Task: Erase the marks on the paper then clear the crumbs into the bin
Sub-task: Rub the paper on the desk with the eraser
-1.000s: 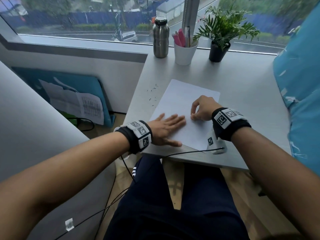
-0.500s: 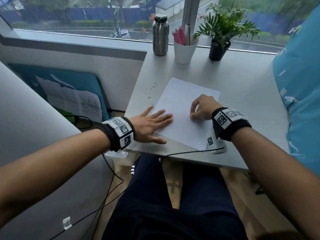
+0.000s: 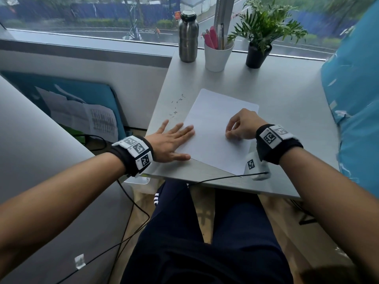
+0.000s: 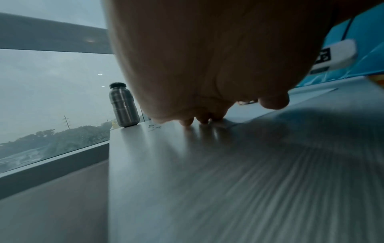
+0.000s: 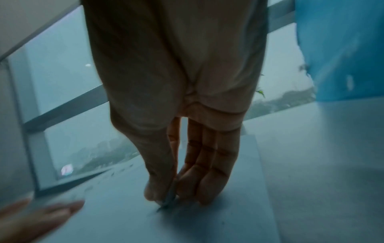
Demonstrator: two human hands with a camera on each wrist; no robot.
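Note:
A white sheet of paper (image 3: pixel 217 124) lies on the grey table (image 3: pixel 287 103). My right hand (image 3: pixel 241 127) rests on the sheet with its fingers curled, thumb and fingers pinching a small thin grey eraser (image 5: pixel 168 198) whose tip touches the paper. My left hand (image 3: pixel 172 140) lies flat, fingers spread, palm on the table and fingertips on the paper's left edge. Dark eraser crumbs (image 3: pixel 176 108) are scattered on the table just left of the sheet, ahead of the left fingers (image 5: pixel 41 218). In the left wrist view the left hand (image 4: pixel 207 65) hides most of the paper.
At the back by the window stand a steel bottle (image 3: pixel 188 35), a white cup of pens (image 3: pixel 218 55) and a potted plant (image 3: pixel 259 44). A blue cushion (image 3: pixel 356 103) borders the table on the right. The table's left edge drops off close to the crumbs.
My left hand has slid left, from lying on the paper to resting mostly on the table with only its fingertips on the sheet. The right hand has stayed in place.

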